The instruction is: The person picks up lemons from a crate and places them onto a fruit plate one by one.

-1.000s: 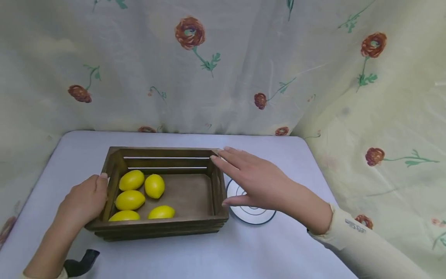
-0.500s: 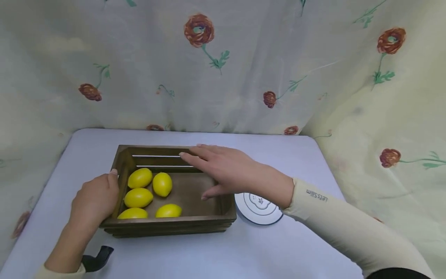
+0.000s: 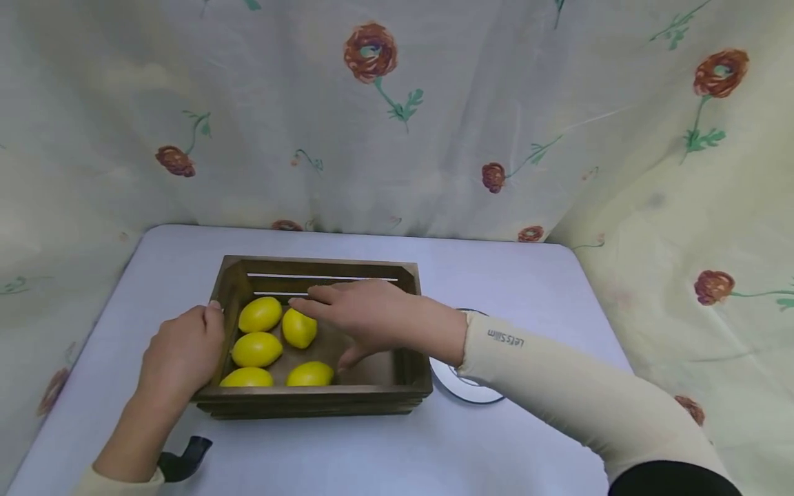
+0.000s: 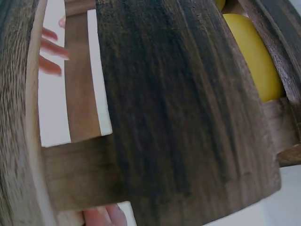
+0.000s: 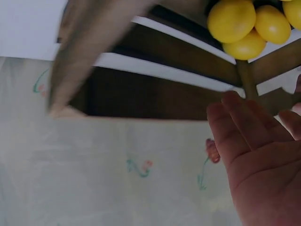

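From here I see the left hand (image 3: 182, 351) gripping the crate (image 3: 310, 390) at its left side; the right hand (image 3: 372, 313), fingers (image 3: 318, 308) extended, is nearer to the rear right lemon (image 3: 300, 331), which lies leftward, lengthwise front to back.

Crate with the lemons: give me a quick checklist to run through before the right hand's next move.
1. Crate held: ok, left hand grips its left end.
2. Lemons inside: ok, five show in the head view.
3. Right hand free: ok, it holds nothing, fingers extended.
4. Right hand touching a lemon: cannot tell.
5. Plate fully visible: not ok, the right sleeve covers part.
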Demonstrator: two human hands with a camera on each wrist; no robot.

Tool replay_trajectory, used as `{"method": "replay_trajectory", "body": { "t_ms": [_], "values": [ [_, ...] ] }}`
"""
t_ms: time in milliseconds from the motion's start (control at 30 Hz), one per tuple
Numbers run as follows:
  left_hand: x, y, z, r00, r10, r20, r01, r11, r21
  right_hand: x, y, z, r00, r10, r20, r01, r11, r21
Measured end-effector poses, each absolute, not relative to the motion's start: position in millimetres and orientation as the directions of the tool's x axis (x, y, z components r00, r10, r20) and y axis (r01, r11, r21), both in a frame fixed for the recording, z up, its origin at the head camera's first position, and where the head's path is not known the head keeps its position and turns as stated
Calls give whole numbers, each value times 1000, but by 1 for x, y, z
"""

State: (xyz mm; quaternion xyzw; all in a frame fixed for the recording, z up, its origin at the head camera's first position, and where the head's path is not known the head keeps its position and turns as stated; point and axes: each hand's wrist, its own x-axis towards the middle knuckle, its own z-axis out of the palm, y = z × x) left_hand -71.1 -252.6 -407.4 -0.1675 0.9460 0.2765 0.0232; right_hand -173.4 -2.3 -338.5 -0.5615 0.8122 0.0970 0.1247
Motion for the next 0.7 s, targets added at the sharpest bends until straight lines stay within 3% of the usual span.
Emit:
{"method": "replay_trajectory", "body": {
  "t_ms": [433, 700],
  "values": [
    [-75, -255, -410, -940, -311, -142, -337, 773, 538, -161, -55, -363, -299, -818, -491, -948, 316, 51],
    [-72, -257, -409, -933, -336, -130, -350, 757, 552, -157, -73, -386, -271, -808, -523, -955, 292, 43]
  ]
}}
